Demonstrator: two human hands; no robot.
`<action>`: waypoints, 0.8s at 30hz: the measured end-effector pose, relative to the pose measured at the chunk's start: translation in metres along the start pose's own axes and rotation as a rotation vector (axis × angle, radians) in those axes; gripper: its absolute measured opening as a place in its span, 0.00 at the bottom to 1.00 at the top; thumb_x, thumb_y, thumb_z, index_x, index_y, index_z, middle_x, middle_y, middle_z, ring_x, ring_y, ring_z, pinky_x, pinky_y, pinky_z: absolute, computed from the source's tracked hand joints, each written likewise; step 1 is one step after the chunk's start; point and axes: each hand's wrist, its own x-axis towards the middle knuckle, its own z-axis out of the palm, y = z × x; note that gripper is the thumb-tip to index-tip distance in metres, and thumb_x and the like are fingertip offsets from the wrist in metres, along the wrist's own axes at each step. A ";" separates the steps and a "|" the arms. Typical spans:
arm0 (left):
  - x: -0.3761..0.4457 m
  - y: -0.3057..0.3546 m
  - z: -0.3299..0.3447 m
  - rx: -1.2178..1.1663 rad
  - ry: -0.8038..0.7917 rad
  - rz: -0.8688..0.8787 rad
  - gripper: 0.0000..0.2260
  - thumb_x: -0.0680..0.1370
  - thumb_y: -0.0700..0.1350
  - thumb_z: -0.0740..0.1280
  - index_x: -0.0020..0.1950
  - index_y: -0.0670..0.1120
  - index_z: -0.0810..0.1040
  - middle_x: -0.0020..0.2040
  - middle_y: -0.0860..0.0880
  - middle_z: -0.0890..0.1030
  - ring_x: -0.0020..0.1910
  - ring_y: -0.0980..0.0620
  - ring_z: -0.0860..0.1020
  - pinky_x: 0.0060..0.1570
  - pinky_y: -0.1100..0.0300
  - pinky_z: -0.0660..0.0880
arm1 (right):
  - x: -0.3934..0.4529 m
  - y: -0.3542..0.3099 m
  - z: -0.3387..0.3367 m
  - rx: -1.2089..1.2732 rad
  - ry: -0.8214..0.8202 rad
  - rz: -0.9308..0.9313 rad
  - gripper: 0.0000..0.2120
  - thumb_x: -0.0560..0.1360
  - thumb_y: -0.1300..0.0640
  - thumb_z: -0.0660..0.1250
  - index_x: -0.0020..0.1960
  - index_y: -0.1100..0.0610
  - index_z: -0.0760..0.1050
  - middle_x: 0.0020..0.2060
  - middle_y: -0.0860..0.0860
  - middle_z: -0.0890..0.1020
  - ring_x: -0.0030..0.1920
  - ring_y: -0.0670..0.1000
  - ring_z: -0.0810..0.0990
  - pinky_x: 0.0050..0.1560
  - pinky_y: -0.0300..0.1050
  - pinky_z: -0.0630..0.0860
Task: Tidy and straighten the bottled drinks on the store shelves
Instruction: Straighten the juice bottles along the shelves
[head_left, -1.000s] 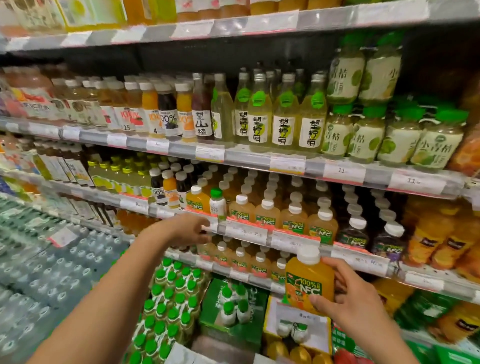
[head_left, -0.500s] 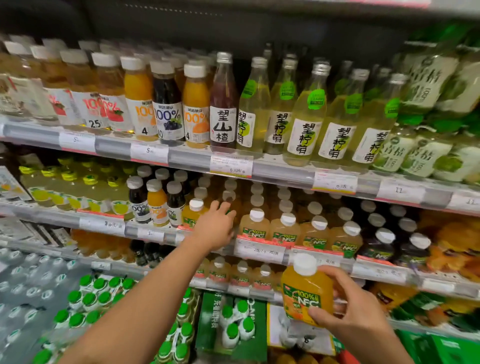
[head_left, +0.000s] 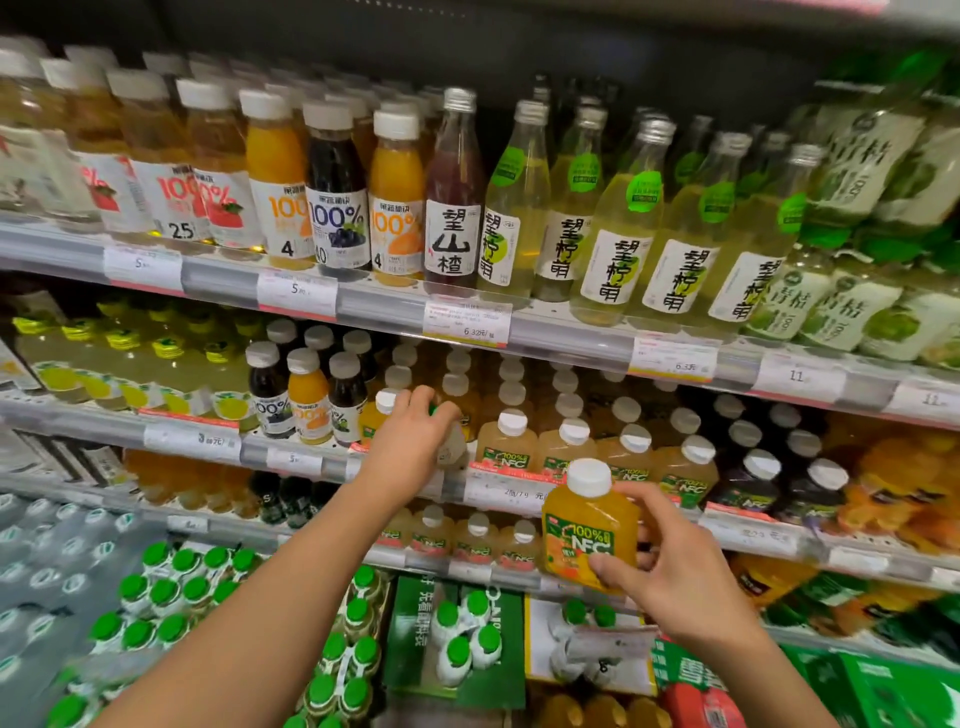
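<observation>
Both hands grip bottles: left hand (head_left: 415, 441) a green-capped bottle (head_left: 451, 441), right hand (head_left: 670, 566) an orange juice bottle (head_left: 584, 530).

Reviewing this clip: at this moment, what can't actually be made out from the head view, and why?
- Bottle under the left hand: the hand covers most of it, so its label and stance can't be told.
- Price tags on the shelf rail: print too small and blurred.
- Green-capped lime bottles at far right: smeared by blur, cut by the edge.
- Back of the NFC orange juice bottle: right hand hides it.
</observation>
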 end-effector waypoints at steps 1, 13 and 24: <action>-0.004 -0.002 -0.010 -0.027 0.018 0.008 0.27 0.69 0.36 0.76 0.66 0.48 0.73 0.62 0.43 0.71 0.61 0.41 0.70 0.47 0.51 0.78 | 0.005 -0.003 0.001 0.009 0.007 -0.007 0.29 0.71 0.57 0.81 0.60 0.36 0.69 0.47 0.42 0.84 0.44 0.37 0.85 0.44 0.37 0.82; -0.101 -0.036 -0.085 -0.275 0.087 -0.070 0.21 0.79 0.52 0.69 0.70 0.53 0.67 0.65 0.51 0.75 0.64 0.49 0.74 0.60 0.53 0.73 | 0.111 -0.063 0.052 -0.189 0.041 -0.219 0.27 0.63 0.49 0.81 0.55 0.47 0.68 0.51 0.47 0.78 0.49 0.52 0.79 0.47 0.50 0.74; -0.177 -0.072 -0.079 -0.287 0.043 -0.208 0.26 0.78 0.57 0.69 0.73 0.54 0.64 0.67 0.54 0.76 0.63 0.52 0.74 0.59 0.56 0.74 | 0.185 -0.099 0.112 -0.595 -0.021 -0.284 0.28 0.68 0.45 0.78 0.63 0.51 0.72 0.52 0.52 0.83 0.54 0.58 0.82 0.48 0.52 0.79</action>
